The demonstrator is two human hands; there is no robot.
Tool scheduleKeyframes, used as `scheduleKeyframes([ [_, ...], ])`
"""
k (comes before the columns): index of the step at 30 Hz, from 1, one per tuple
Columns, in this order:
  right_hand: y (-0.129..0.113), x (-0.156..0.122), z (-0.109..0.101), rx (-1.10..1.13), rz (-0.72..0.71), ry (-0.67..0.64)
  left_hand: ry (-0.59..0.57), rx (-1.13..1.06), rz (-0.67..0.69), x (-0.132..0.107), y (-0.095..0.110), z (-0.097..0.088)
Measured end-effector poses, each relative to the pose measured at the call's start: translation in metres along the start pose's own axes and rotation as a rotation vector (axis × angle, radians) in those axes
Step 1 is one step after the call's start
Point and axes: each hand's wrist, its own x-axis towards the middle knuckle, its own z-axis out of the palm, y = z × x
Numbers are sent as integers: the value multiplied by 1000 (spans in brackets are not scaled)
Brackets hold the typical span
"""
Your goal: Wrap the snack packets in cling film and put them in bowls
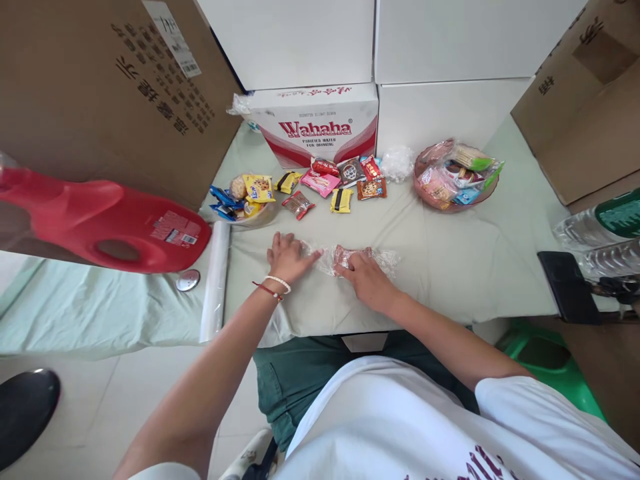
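On the pale green cloth lies a crumpled sheet of clear plastic wrap (385, 259) with a small reddish snack inside it. My left hand (287, 257) rests flat on the wrap's left end, fingers stretched out. My right hand (363, 275) presses its curled fingers on the wrapped snack. A roll of clear wrap (215, 280) lies to the left of my left hand. Beyond my hands lie several loose snack packets (320, 181).
A pink bowl (453, 200) of snacks stands at the back right; a clear bowl (257, 215) of snacks at the back left. A Wahaha carton (315, 123), white boxes and brown cartons ring the table. A red jug (105, 223), a black phone (567, 287) and water bottles (600, 230) flank the sides.
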Motion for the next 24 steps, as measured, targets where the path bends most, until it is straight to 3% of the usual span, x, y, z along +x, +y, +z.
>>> scheduleKeyframes([
  [4, -3, -4, 1, 1, 3, 7, 28, -72, -170, -14, 41, 4],
  [6, -5, -6, 2, 26, 9, 5, 24, -208, -118, -22, 69, 6],
  [10, -7, -16, -3, 130, 12, 3, -107, -353, 97, -37, 112, 19],
  [14, 3, -37, -20, 303, -34, 16, -134, -178, 235, -54, 119, 36],
  [19, 29, -54, -28, 113, 501, 366, -162, 137, 324, -71, 120, 41],
  [21, 37, -52, -27, 66, 580, 302, -164, 184, 330, -74, 123, 41],
  [24, 39, -43, -31, 183, 548, 158, -158, 209, 326, -76, 123, 41],
])
